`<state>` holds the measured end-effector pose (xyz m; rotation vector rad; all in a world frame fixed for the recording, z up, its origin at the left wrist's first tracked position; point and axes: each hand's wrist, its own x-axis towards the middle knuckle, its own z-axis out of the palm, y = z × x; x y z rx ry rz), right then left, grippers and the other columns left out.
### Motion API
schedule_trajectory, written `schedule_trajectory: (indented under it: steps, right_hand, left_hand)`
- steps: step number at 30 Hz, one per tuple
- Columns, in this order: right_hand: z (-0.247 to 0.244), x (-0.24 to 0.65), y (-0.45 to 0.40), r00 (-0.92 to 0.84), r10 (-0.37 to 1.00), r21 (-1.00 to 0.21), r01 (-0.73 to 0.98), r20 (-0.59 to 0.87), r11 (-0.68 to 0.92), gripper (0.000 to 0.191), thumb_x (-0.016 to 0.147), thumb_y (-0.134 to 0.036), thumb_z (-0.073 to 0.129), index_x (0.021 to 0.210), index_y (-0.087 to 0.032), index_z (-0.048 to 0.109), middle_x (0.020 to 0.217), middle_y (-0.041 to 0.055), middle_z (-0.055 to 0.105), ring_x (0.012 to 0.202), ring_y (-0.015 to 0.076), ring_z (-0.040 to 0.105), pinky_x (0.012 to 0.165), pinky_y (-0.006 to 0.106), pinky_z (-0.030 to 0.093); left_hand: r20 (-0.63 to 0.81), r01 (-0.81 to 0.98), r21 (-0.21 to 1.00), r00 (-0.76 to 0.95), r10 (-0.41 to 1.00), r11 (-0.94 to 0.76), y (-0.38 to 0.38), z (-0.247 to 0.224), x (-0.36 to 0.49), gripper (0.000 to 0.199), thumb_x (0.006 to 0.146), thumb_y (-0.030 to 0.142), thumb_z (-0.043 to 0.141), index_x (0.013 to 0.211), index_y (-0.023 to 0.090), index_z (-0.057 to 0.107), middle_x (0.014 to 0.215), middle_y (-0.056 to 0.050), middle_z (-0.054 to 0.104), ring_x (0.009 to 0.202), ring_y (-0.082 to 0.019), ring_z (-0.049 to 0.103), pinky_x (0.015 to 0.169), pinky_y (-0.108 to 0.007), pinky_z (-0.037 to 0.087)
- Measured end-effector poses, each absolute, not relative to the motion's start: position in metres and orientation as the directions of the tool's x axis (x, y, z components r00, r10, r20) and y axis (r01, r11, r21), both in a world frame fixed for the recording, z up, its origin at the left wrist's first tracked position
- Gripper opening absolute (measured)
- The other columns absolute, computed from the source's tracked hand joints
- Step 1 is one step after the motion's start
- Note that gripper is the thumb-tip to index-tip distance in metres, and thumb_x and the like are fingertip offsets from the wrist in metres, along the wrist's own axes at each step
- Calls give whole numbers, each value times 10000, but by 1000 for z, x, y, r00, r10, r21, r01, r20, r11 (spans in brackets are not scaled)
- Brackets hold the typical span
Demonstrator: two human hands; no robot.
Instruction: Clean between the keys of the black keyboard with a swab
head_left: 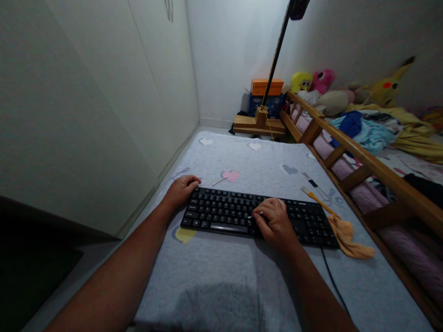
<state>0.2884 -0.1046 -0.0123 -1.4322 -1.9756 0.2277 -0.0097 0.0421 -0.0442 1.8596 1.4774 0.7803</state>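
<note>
A black keyboard (221, 212) lies on a light blue cloth with heart prints (207, 276). At its upper left corner, my left hand (182, 189) is closed on the keyboard's edge, thumb near the top keys. My right hand (273, 219) is over the right part of the letter keys, its fingers pinching a thin white cotton swab (250, 217) whose tip is at the keys. Another cotton swab (220, 181) rests on the cloth behind the keyboard.
Right of the keyboard lie an orange-handled brush (320, 200), an orange cloth (349, 237) and a small wire tool (313, 183). A black cable (332, 276) runs toward me. A wooden rail (360, 147) borders the right, a white cabinet (104, 92) the left.
</note>
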Motion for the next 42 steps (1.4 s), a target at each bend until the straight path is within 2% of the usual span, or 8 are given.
schedule_trajectory:
  steps: [18, 23, 35, 42]
  right_hand:
    - [-11, 282, -104, -204, 897, -543, 735, 392, 405, 168, 913, -199, 562, 804, -228, 686, 824, 25, 724, 907, 215, 564, 935, 443, 334]
    - [-13, 282, -103, -213, 894, -543, 731, 393, 413, 150, 895, -166, 580, 806, -225, 685, 816, 15, 721, 902, 209, 559, 943, 442, 326]
    - [-12, 291, -105, -170, 898, -525, 761, 405, 381, 168, 888, -148, 554, 766, -220, 645, 784, 19, 683, 893, 212, 547, 899, 415, 344]
    - [-17, 293, -102, -136, 894, -505, 784, 426, 360, 136, 903, -168, 579, 834, -223, 682, 846, 25, 721, 919, 220, 563, 913, 431, 338]
  left_hand:
    - [56, 595, 788, 184, 981, -156, 39, -40, -7, 334, 803, 389, 510, 919, 158, 722, 830, -56, 727, 772, -246, 646, 766, -366, 516]
    - [61, 578, 800, 189, 980, -161, 39, -42, -8, 343, 811, 397, 510, 928, 151, 718, 838, -57, 723, 780, -241, 644, 766, -358, 509]
    - [71, 604, 777, 196, 978, -177, 41, -43, -9, 344, 808, 399, 516, 933, 161, 730, 837, -52, 728, 785, -243, 646, 763, -353, 507]
    - [65, 599, 784, 183, 981, -164, 41, -44, -9, 333, 801, 396, 523, 924, 166, 731, 826, -51, 729, 748, -235, 640, 731, -346, 509]
